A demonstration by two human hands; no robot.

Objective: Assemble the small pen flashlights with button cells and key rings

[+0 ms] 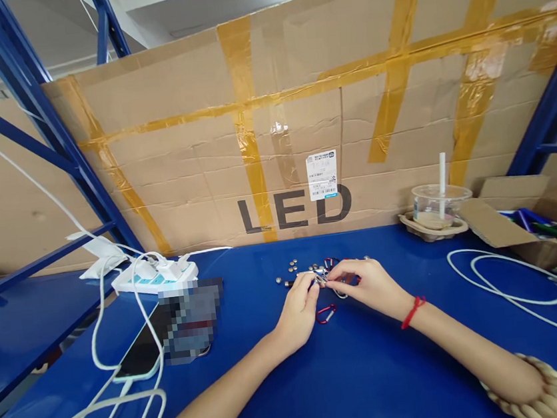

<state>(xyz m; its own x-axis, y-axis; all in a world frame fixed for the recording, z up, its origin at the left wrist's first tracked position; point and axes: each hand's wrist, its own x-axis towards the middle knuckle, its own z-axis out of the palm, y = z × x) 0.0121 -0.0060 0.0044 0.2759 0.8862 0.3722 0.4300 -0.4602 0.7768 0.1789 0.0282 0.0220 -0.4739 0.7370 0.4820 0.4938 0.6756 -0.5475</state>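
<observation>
The likeliest trouble is a slip: the small shiny piece (320,278) looks tiny and smooth, and if the left hand (298,314) and the right hand (375,285) pulled unevenly, it could spring out of the fingertips. It could then drop among the loose round bits (292,268), just beyond and to the left of the left fingers, and be hard to pick out. A knuckle brushing those bits might also set them rolling across the blue tabletop (290,395), since they seem light and lie loose.

The shiny piece sits right at the tips, between the two hands, with the left thumb and fingers pinching it from one side and the right thumb and forefinger pinching close against it from the other. Fingers cover much of it, so I cannot tell its full shape or how firm the hold is. The red clip (328,317) lies just on the person's side of the fingertips, untouched. The dark clip (330,263) is just beyond them.
</observation>
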